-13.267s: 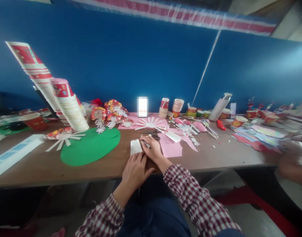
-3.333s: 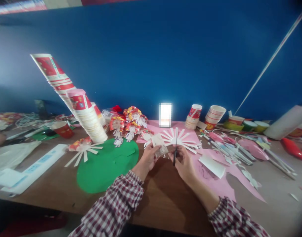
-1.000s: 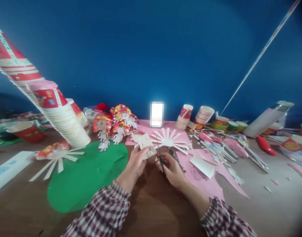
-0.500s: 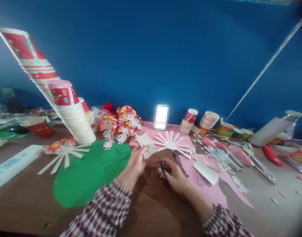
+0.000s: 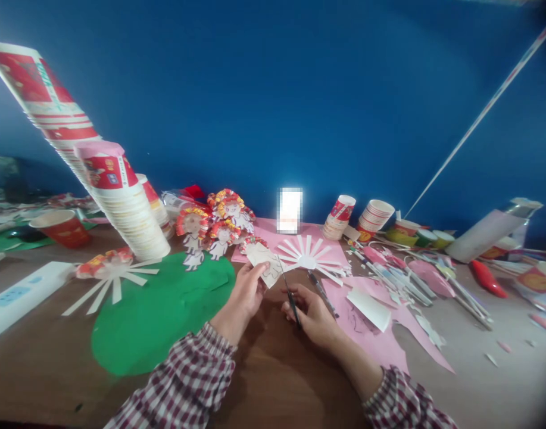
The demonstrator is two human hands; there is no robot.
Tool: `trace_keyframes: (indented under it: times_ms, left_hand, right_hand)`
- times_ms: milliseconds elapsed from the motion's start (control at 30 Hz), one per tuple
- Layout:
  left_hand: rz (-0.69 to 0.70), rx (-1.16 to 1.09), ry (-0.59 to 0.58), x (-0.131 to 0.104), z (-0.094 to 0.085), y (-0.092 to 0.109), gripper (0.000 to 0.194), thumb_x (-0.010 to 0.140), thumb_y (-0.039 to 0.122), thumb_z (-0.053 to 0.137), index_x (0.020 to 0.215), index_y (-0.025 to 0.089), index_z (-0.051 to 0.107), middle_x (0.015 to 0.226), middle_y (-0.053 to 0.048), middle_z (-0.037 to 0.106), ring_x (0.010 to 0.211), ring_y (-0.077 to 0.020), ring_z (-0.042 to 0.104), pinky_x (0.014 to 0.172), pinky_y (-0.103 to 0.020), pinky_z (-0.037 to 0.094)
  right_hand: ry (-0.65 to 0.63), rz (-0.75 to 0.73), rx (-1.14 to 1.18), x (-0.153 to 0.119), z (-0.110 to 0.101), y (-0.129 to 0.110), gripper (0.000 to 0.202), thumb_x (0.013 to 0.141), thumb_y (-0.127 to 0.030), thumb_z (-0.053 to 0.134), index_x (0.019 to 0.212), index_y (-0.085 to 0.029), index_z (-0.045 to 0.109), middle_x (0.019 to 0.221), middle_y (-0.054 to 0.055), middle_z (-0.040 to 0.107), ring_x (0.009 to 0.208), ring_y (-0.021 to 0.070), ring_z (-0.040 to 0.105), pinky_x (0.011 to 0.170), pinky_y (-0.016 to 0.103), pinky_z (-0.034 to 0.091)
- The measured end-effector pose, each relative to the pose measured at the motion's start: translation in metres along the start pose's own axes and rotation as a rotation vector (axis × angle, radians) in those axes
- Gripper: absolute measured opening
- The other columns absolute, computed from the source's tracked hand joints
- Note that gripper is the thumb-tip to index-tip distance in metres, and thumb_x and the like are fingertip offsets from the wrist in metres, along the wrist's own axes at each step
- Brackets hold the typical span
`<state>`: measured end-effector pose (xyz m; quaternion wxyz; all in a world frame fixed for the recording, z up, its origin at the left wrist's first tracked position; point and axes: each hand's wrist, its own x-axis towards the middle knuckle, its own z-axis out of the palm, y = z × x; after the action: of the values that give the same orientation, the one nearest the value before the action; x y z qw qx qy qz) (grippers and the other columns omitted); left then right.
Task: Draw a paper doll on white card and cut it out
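Observation:
Between the thumb and fingers of my left hand (image 5: 248, 292) is a piece of white paper (image 5: 266, 265) with a figure drawn on it in dark lines. My right hand (image 5: 311, 313) grips black-handled scissors (image 5: 293, 304), whose blades point up and away beside the paper's right edge. Whether the blades touch the paper I cannot tell. Behind the hands lies a white paper piece cut into fanned strips (image 5: 307, 261). Several cut-out paper figures with red and yellow frilled manes (image 5: 219, 229) stand grouped beyond my left hand.
A large green paper sheet (image 5: 165, 316) lies left of my hands. Tall stacked paper cups (image 5: 134, 214) lean behind it. Pink paper (image 5: 371, 339) with scraps and a pen (image 5: 323, 292) lies to the right. Farther right are brushes (image 5: 402, 274), a red tube-like object (image 5: 487, 279) and shorter cup stacks (image 5: 375, 219).
The paper in my left hand has turned slightly, with its lower corner now nearer the scissors. The whole view has shifted a little, and both hands keep their hold.

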<state>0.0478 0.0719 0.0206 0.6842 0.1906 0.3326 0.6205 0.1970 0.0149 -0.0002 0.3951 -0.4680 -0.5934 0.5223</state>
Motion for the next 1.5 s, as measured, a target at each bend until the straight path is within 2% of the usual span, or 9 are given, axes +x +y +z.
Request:
trace_keyframes:
  times_ms: [200, 433, 700, 833, 933, 1167, 1333, 1500]
  left_hand:
    - [0.024, 0.012, -0.038, 0.0021, -0.0006, -0.0004, 0.027, 0.058, 0.014, 0.075, 0.083, 0.013, 0.065, 0.077, -0.005, 0.072, 0.068, -0.0146, 0.067, 0.066, -0.023, 0.050]
    - [0.023, 0.047, -0.059, 0.0007, -0.0005, -0.0001, 0.022, 0.056, 0.015, 0.074, 0.076, 0.012, 0.065, 0.069, -0.003, 0.070, 0.060, -0.0108, 0.064, 0.057, -0.019, 0.045]
    - [0.008, 0.071, -0.097, -0.0003, -0.0008, 0.0010, 0.028, 0.057, 0.014, 0.073, 0.084, 0.013, 0.067, 0.079, -0.004, 0.073, 0.066, -0.0117, 0.065, 0.057, -0.018, 0.044]
    - [0.021, 0.056, -0.112, 0.0006, -0.0011, 0.0005, 0.030, 0.059, 0.014, 0.073, 0.087, 0.015, 0.067, 0.085, -0.004, 0.073, 0.072, -0.0121, 0.066, 0.063, -0.018, 0.047]
    - [0.032, 0.047, -0.107, 0.0010, -0.0005, 0.0005, 0.032, 0.059, 0.013, 0.074, 0.090, 0.015, 0.066, 0.086, -0.004, 0.073, 0.072, -0.0119, 0.066, 0.064, -0.018, 0.047]
    - [0.040, 0.066, -0.085, 0.0003, 0.0008, 0.0019, 0.032, 0.057, 0.013, 0.075, 0.088, 0.013, 0.066, 0.077, -0.005, 0.073, 0.060, -0.0116, 0.064, 0.052, -0.019, 0.043]
    - [0.043, 0.073, -0.103, -0.0013, 0.0022, 0.0030, 0.031, 0.058, 0.014, 0.074, 0.089, 0.013, 0.067, 0.081, -0.006, 0.073, 0.069, -0.0146, 0.067, 0.062, -0.021, 0.048]
    - [0.021, 0.098, -0.078, -0.0018, 0.0027, 0.0033, 0.030, 0.057, 0.015, 0.074, 0.086, 0.014, 0.067, 0.075, -0.005, 0.073, 0.062, -0.0139, 0.066, 0.052, -0.019, 0.044]
  right_hand:
    - [-0.031, 0.042, 0.036, -0.0011, 0.0011, -0.0066, 0.039, 0.078, -0.035, 0.067, 0.108, -0.014, 0.055, 0.066, -0.002, 0.055, 0.058, 0.0094, 0.048, 0.052, 0.022, 0.037]
    - [-0.031, 0.066, 0.035, -0.0025, 0.0015, -0.0090, 0.041, 0.077, -0.036, 0.067, 0.109, -0.013, 0.056, 0.067, -0.002, 0.056, 0.058, 0.0096, 0.048, 0.053, 0.023, 0.038]
    - [-0.035, 0.063, 0.010, -0.0018, 0.0012, -0.0105, 0.040, 0.077, -0.035, 0.066, 0.109, -0.013, 0.055, 0.067, -0.001, 0.057, 0.059, 0.0100, 0.049, 0.054, 0.023, 0.039]
    - [-0.045, 0.038, -0.025, -0.0011, 0.0003, -0.0075, 0.036, 0.080, -0.032, 0.062, 0.110, -0.013, 0.056, 0.069, 0.000, 0.058, 0.060, 0.0100, 0.050, 0.054, 0.022, 0.040]
    - [-0.048, 0.024, -0.043, -0.0012, -0.0001, -0.0054, 0.034, 0.081, -0.031, 0.061, 0.110, -0.013, 0.057, 0.071, 0.000, 0.059, 0.061, 0.0102, 0.051, 0.055, 0.023, 0.041]
    - [-0.049, 0.037, -0.023, -0.0015, -0.0005, -0.0068, 0.035, 0.081, -0.032, 0.061, 0.110, -0.014, 0.057, 0.070, 0.000, 0.059, 0.061, 0.0107, 0.052, 0.056, 0.024, 0.041]
    - [-0.045, 0.066, 0.006, -0.0008, -0.0005, -0.0071, 0.040, 0.078, -0.035, 0.066, 0.110, -0.013, 0.057, 0.067, 0.000, 0.058, 0.058, 0.0106, 0.052, 0.055, 0.024, 0.041]
    - [-0.041, 0.068, 0.009, -0.0011, 0.0001, -0.0090, 0.039, 0.077, -0.035, 0.066, 0.110, -0.014, 0.058, 0.067, -0.001, 0.059, 0.058, 0.0101, 0.051, 0.055, 0.024, 0.042]
